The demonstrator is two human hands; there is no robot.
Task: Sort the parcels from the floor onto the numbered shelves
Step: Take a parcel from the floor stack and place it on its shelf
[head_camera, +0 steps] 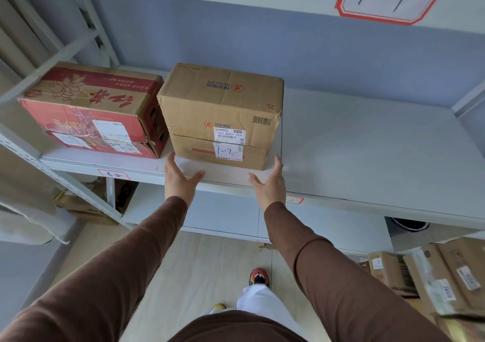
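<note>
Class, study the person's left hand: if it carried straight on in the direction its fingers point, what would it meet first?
Most likely the plain brown box: the left hand points at its lower left corner, fingertips nearly there, though depth is unclear.

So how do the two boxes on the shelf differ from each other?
The red printed box is largely red with pale artwork; the plain brown box is bare cardboard with small logos. The brown box carries a handwritten 1-2 label, and the red box shows only printed labels. The brown box stands taller. Both rest on the same shelf, side by side.
</note>
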